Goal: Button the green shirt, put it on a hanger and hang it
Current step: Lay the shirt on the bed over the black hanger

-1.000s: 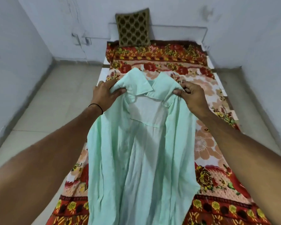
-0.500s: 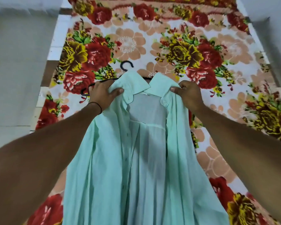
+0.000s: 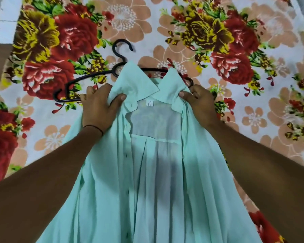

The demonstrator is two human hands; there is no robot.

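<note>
The mint green shirt hangs open down the front, its dark buttons undone along the left placket. My left hand pinches the left collar and shoulder, and my right hand pinches the right collar. A black plastic hanger lies flat on the bed just beyond the collar. Its hook points away from me, its left arm shows beside my left hand, and its right arm is partly hidden behind the collar.
A floral bedsheet with red, yellow and peach flowers covers the bed under everything. A strip of white bed edge and floor shows at the far left.
My view has tipped down from the room and pillow onto the bed. The shirt, held by both hands, has come lower and closer to the black hanger, now in full view.
</note>
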